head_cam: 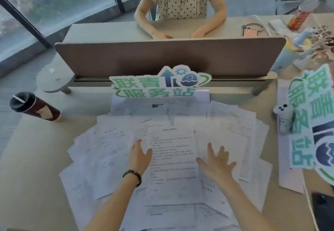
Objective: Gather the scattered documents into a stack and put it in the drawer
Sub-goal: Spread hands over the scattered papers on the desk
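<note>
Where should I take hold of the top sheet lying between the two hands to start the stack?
Probably by the long side edges of the top sheet. It lies flat, running away from you, with the left hand and right hand open at either edge. Come inward from both sides and slide fingertips under.

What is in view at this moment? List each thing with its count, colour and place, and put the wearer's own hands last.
documents: many loose sheets, white with print, spread over the near desk
desk: one, beige, under the sheets
cut-out sign: one, green and blue, standing against the divider
second cut-out sign: one, green and blue, lying at the right
divider panel: one, brown, across the middle
tumbler: one, dark red with a black lid, far left
phone: one, red-patterned case, far desk
other person: one, dotted top, seated opposite
left hand: open, over the sheets, beaded bracelet on the wrist
right hand: open, fingers spread over the sheets
</note>
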Demonstrator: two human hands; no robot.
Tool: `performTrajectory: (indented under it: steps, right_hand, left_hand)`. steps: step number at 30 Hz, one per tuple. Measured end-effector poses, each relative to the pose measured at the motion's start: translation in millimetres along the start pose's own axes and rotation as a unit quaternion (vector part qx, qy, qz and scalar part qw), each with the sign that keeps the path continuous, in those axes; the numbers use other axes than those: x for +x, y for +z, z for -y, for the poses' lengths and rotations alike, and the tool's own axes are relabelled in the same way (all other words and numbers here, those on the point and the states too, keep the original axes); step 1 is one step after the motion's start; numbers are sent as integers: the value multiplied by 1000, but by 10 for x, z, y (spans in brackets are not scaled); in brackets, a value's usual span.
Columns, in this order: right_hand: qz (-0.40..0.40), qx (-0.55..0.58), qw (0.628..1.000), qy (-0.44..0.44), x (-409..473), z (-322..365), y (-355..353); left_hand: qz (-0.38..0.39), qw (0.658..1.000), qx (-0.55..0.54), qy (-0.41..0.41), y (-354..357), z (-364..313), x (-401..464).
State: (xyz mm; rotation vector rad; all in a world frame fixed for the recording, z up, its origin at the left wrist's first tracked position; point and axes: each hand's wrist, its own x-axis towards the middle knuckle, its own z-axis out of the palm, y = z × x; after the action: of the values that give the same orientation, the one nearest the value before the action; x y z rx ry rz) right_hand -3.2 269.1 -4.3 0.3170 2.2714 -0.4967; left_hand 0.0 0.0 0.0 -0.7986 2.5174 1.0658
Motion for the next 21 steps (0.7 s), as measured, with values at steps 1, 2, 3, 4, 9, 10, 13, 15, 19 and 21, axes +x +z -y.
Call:
performTrajectory:
  steps: [1,2,3,4,9,10,13,15,19,21]
  right_hand:
    - [-2,-19,1000,16,31,-19,88]
    - [-7,-25,999,25,73,-33,166]
    - [-9,-29,999,30,108,-61,271]
    - [-22,-26,999,25,115,-62,347]
    - [-79,-30,996,-4,166,49,595]
    - [-81,-31,996,-11,170,83,615]
    - [-101,-14,993,-58,137,179,643]
    - [-135,24,988,-74,123,193,628]
    - [-165,-6,986,25,187,128,590]
    - [-141,-13,989,45,221,105,592]
  left_hand:
    - [15,999,23,-24,41,54,16]
    - [26,997,52,-48,85,99,37]
    - [37,993,88,-70,141,183,48]
    - [51,987,127,-86,182,223,39]
    - [49,983,164,-70,340,207,-11]
    - [47,985,152,-64,373,203,-11]
    - [38,992,108,-50,428,184,-25]
    - [13,994,96,-45,420,164,-10]
    - [-7,988,133,-81,344,182,94]
    - [5,986,142,-91,340,211,122]
